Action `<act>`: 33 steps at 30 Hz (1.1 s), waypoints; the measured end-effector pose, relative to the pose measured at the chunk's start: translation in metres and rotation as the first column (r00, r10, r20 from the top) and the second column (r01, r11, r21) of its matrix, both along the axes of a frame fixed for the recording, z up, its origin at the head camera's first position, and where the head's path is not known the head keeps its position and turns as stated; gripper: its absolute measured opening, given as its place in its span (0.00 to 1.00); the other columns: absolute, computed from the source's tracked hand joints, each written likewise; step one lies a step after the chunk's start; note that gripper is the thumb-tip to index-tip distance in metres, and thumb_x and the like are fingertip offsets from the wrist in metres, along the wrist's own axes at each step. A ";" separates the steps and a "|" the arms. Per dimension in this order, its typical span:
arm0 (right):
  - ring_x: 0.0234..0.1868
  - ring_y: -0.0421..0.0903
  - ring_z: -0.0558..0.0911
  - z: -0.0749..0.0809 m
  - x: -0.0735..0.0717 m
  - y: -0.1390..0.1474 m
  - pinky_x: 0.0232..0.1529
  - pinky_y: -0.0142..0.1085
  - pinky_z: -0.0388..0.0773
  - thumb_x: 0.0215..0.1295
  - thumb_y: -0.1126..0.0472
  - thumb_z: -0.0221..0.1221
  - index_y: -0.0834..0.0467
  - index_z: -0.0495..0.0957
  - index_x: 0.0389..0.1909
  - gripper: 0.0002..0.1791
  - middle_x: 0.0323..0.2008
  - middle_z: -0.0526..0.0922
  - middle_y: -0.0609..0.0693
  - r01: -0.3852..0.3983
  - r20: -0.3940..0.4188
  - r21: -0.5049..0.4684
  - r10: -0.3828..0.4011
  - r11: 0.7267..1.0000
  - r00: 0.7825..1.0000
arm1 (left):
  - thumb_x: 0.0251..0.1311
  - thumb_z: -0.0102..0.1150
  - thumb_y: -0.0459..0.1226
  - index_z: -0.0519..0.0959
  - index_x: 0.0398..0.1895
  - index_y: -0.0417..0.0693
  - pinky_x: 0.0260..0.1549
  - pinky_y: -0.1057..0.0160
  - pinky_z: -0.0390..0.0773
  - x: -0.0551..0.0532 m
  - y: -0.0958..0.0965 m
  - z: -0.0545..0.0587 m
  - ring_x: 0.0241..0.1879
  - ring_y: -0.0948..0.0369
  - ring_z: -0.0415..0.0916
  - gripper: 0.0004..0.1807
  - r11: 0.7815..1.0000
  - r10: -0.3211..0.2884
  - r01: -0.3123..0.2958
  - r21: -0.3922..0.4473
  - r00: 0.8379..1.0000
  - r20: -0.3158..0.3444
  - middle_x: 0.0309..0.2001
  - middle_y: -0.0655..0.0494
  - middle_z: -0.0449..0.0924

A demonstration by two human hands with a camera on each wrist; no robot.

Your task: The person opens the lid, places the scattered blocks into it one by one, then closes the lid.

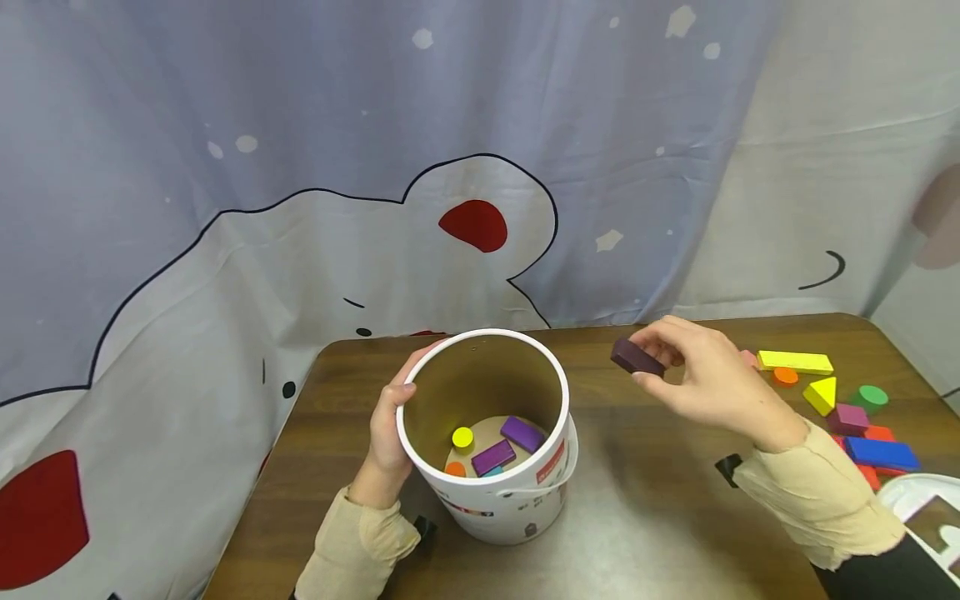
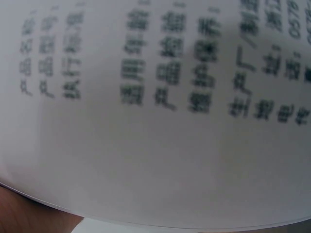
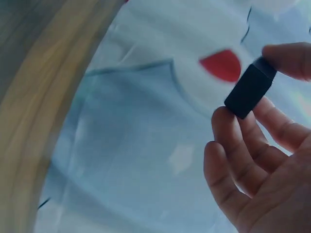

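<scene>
A white bucket (image 1: 502, 518) with a thin handle stands on the table, tilted slightly in the head view. My left hand (image 1: 388, 427) holds it at the left, thumb over the rim, the other fingers mostly hidden behind the wall. Inside lie a yellow cylinder (image 1: 462, 439), two purple blocks (image 1: 494, 458), an orange piece (image 1: 455, 470) and a bit of blue. Right of the bucket, my right hand (image 1: 708, 375) pinches a dark purple block (image 1: 630, 356) between thumb and fingers, up off the table. Printed bucket wall (image 2: 146, 150) fills the left wrist view.
On the wooden table's (image 1: 637, 467) right side lie several loose blocks, among them a yellow bar (image 1: 795, 362), a green cylinder (image 1: 871, 398) and a blue block (image 1: 881, 454). A white lid-like piece (image 1: 930, 482) is at the right edge. A patterned curtain (image 1: 337, 275) hangs behind.
</scene>
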State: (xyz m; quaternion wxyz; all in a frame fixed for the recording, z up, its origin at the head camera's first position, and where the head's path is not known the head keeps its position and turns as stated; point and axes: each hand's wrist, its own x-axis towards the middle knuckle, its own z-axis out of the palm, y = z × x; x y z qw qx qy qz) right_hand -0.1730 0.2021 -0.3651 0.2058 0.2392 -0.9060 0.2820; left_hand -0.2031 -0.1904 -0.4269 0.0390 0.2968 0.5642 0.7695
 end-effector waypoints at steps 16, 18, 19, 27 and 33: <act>0.36 0.35 0.77 0.045 0.005 -0.085 0.37 0.32 0.77 0.56 0.64 0.70 0.50 0.83 0.48 0.18 0.36 0.80 0.37 -0.234 -0.041 -0.170 0.230 0.957 0.972 | 0.67 0.26 0.40 0.61 0.77 0.41 0.70 0.45 0.65 0.001 0.001 0.001 0.70 0.50 0.67 0.35 1.000 0.006 -0.005 -0.003 1.000 0.026 0.71 0.48 0.69; 0.36 0.35 0.77 0.047 0.006 -0.095 0.37 0.33 0.76 0.56 0.63 0.70 0.50 0.83 0.47 0.17 0.37 0.80 0.37 -0.262 -0.058 -0.171 0.256 0.950 0.965 | 0.67 0.25 0.39 0.61 0.78 0.41 0.70 0.46 0.65 0.001 0.000 0.001 0.70 0.50 0.67 0.35 1.000 -0.001 0.001 0.004 1.000 0.016 0.71 0.47 0.69; 0.36 0.35 0.77 0.048 0.006 -0.101 0.38 0.33 0.77 0.56 0.63 0.69 0.50 0.83 0.47 0.16 0.37 0.80 0.37 -0.278 -0.066 -0.168 0.271 0.946 0.960 | 0.67 0.24 0.38 0.61 0.78 0.42 0.70 0.46 0.65 0.000 0.000 0.000 0.70 0.51 0.67 0.36 1.000 -0.003 0.003 0.003 1.000 0.016 0.72 0.47 0.69; 0.37 0.34 0.78 0.053 0.005 -0.136 0.42 0.34 0.77 0.54 0.60 0.67 0.50 0.84 0.44 0.14 0.37 0.78 0.38 -0.332 -0.028 -0.050 0.331 0.942 0.943 | 0.69 0.33 0.44 0.60 0.76 0.39 0.72 0.50 0.65 0.007 0.003 0.011 0.71 0.53 0.66 0.34 1.000 -0.006 0.006 0.009 1.000 0.006 0.71 0.48 0.68; 0.37 0.37 0.76 0.050 0.000 -0.153 0.42 0.33 0.76 0.54 0.58 0.68 0.48 0.84 0.42 0.13 0.39 0.78 0.38 -0.317 0.054 0.097 0.313 0.944 0.948 | 0.69 0.26 0.39 0.62 0.77 0.41 0.69 0.55 0.69 0.004 0.002 0.007 0.70 0.54 0.67 0.34 1.000 -0.019 0.019 0.004 1.000 -0.009 0.71 0.49 0.69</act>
